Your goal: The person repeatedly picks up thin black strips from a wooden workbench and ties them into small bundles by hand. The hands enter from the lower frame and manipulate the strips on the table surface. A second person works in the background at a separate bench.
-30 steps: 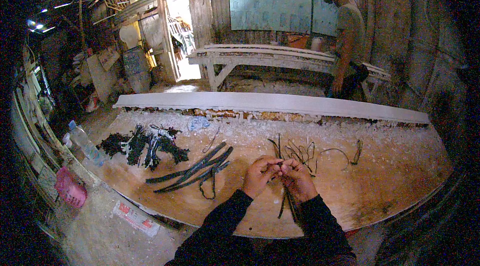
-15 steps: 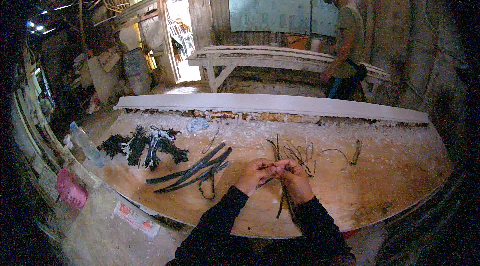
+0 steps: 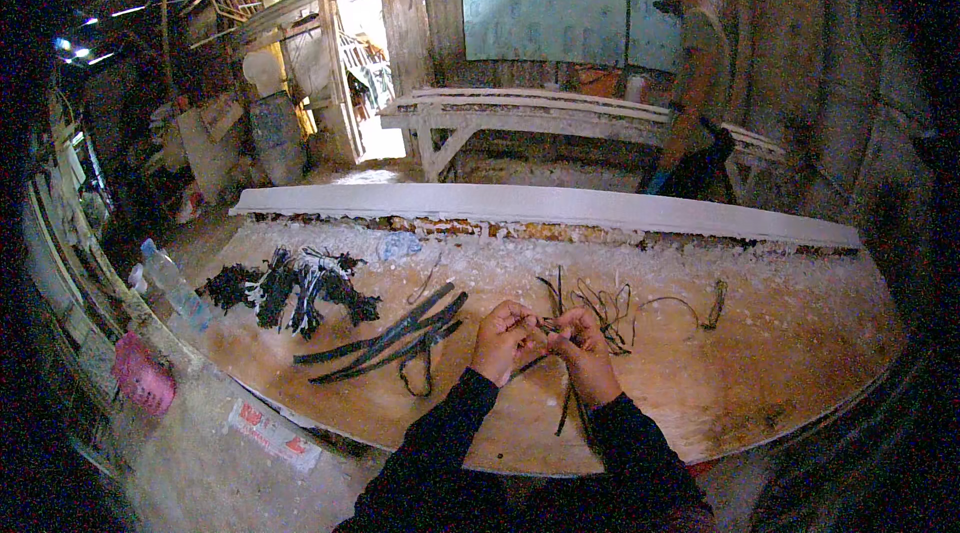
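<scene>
My left hand (image 3: 503, 341) and my right hand (image 3: 588, 355) meet above the wooden tabletop, fingertips pinched close together. Between them is a thin dark strip (image 3: 530, 366), its end showing below the fingers; most of it is hidden. Under and beyond the right hand lie more dark strips (image 3: 563, 416). Thin tangled cords (image 3: 610, 313) rest just past the hands. To the left, several flat black strips (image 3: 385, 338) lie in a loose pile. Farther left are bunches of short black and white strands (image 3: 295, 288).
A long white moulding (image 3: 540, 206) runs along the worktable's (image 3: 740, 373) far side. A plastic bottle (image 3: 175, 283) and a pink container (image 3: 145, 373) stand at the left. Behind, a person (image 3: 700, 73) stands by a long white bench (image 3: 530, 113).
My left hand has lifted slightly and its fingers have shifted against the right hand's. The person behind has bent an arm lower by the bench.
</scene>
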Demonstrator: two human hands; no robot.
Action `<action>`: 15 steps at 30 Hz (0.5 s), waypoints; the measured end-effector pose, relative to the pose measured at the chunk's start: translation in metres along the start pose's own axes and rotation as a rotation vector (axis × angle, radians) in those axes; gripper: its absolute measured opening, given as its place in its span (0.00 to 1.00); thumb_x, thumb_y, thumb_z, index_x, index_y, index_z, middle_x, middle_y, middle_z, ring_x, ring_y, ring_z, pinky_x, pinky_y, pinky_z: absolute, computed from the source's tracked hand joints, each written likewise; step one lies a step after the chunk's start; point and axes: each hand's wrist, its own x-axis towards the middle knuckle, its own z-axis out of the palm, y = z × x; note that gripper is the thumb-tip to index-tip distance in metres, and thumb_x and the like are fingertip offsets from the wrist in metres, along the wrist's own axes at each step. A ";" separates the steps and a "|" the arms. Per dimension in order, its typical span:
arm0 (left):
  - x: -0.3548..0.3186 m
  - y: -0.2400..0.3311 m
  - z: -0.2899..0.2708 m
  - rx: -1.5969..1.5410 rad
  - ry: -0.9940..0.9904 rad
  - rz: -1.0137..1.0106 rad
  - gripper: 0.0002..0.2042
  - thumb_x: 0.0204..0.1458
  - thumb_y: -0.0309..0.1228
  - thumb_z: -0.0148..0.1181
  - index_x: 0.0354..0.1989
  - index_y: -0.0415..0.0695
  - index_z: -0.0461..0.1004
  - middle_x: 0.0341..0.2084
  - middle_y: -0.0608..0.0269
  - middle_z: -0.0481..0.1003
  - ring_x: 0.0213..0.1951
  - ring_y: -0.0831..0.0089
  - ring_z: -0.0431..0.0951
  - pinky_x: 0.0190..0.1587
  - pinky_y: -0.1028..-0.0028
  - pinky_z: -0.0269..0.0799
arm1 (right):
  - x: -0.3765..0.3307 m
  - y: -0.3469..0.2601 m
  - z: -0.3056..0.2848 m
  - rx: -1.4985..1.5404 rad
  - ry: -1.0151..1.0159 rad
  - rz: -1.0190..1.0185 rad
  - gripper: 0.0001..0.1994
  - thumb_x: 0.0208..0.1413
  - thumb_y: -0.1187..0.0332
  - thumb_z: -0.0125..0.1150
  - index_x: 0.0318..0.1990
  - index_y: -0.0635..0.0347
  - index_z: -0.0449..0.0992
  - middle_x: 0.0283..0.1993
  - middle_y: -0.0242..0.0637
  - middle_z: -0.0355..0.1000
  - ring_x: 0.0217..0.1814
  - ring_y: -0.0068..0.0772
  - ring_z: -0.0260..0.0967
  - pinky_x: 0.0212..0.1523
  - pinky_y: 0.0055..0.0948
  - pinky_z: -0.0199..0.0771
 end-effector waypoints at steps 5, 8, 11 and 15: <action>0.003 -0.001 -0.004 -0.064 -0.105 -0.007 0.04 0.47 0.24 0.54 0.31 0.43 0.67 0.25 0.70 0.70 0.25 0.83 0.68 0.25 0.84 0.63 | -0.004 -0.012 -0.002 0.185 -0.016 0.140 0.09 0.47 0.77 0.52 0.34 0.53 0.60 0.24 0.26 0.59 0.26 0.21 0.62 0.31 0.24 0.69; 0.003 0.000 -0.004 -0.099 -0.178 -0.008 0.09 0.47 0.24 0.54 0.38 0.42 0.68 0.29 0.68 0.72 0.31 0.81 0.70 0.34 0.81 0.67 | -0.007 -0.024 -0.004 0.438 -0.049 0.238 0.09 0.48 0.76 0.52 0.35 0.53 0.61 0.25 0.26 0.60 0.26 0.21 0.62 0.33 0.24 0.71; 0.003 0.003 0.000 -0.059 -0.262 0.046 0.14 0.46 0.24 0.55 0.43 0.41 0.67 0.33 0.66 0.72 0.35 0.79 0.71 0.40 0.80 0.67 | -0.006 -0.029 -0.011 0.716 -0.025 0.258 0.09 0.49 0.75 0.51 0.38 0.53 0.63 0.28 0.28 0.63 0.26 0.20 0.64 0.35 0.24 0.72; -0.001 0.011 -0.001 0.279 -0.383 0.116 0.15 0.45 0.24 0.56 0.44 0.40 0.67 0.35 0.67 0.72 0.35 0.79 0.71 0.41 0.80 0.67 | -0.002 -0.025 -0.019 0.927 0.044 0.268 0.10 0.51 0.73 0.50 0.42 0.53 0.63 0.30 0.30 0.66 0.28 0.19 0.66 0.35 0.25 0.73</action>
